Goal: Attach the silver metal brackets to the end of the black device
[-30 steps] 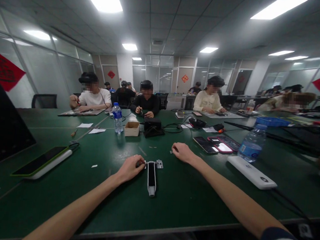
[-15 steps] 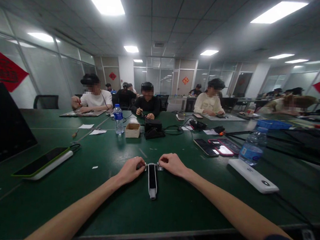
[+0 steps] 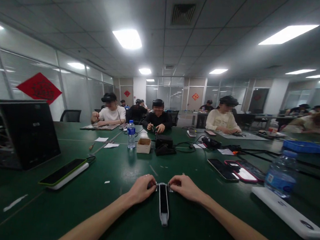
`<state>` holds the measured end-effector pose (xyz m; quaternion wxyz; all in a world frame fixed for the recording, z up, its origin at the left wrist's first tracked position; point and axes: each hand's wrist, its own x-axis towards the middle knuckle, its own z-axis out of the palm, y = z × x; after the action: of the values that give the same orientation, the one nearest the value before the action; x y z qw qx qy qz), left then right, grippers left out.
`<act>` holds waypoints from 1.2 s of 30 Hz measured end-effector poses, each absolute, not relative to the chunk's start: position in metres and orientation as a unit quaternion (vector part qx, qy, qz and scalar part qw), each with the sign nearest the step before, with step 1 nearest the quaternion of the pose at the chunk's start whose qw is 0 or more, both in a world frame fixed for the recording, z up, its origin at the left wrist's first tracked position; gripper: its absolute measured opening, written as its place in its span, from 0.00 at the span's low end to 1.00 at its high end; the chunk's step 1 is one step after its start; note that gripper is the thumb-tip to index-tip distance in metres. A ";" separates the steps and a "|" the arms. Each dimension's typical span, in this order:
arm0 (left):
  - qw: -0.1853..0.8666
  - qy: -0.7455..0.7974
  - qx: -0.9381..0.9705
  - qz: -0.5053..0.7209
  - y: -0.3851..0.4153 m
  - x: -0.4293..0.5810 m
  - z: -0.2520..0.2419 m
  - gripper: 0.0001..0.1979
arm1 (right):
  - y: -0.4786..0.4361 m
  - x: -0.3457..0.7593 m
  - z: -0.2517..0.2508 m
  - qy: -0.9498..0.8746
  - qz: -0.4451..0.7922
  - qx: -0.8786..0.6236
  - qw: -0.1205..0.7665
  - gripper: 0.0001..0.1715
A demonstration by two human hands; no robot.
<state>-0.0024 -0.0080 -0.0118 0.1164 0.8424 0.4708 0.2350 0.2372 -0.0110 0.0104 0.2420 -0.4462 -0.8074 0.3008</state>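
Observation:
A slim, long object [image 3: 163,203] with a black face, a white rim and a tapered pale near end lies on the green table [image 3: 129,225] in front of me. My left hand [image 3: 142,188] is closed at its far left corner, thumb and fingers pinched by a small shiny piece [image 3: 157,186]. On the opposite corner my right hand [image 3: 185,187] pinches too, with a small silvery piece [image 3: 170,189] showing under the fingertips. Fingers hide most of both small pieces. Whether they are joined to the slim object I cannot tell.
A phone on a white slab [image 3: 69,175] lies left, near a black computer case [image 3: 28,135]. Ahead stand a small box [image 3: 144,146] and a water bottle [image 3: 131,135]. Several phones [image 3: 222,169], a large bottle [image 3: 281,174] and a white power bank [image 3: 288,213] lie right. Co-workers sit beyond.
The camera view has tilted up and turned left, so everything sits lower and further right. Both hands stay at the slim object's far end, the right fingers now closer over the silvery piece.

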 end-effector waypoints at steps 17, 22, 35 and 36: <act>0.115 0.469 0.846 0.226 -0.011 0.000 -0.004 0.05 | -0.009 0.233 -0.001 -0.806 0.251 -0.448 0.295 0.10; 0.112 0.461 0.849 0.234 -0.009 -0.001 -0.005 0.06 | -0.007 0.234 -0.002 -0.821 0.206 -0.451 0.282 0.13; 0.109 0.469 0.848 0.222 -0.011 0.000 -0.002 0.09 | 0.038 0.301 -0.003 -0.823 0.081 -0.535 0.173 0.23; 0.108 0.470 0.847 0.221 -0.010 0.001 -0.002 0.09 | 0.039 0.300 -0.004 -0.826 0.082 -0.533 0.164 0.22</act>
<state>0.0005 -0.0103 -0.0024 0.1083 0.8474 0.4704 0.2212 0.3002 0.0395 -0.0042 0.1643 -0.5328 -0.8261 0.0819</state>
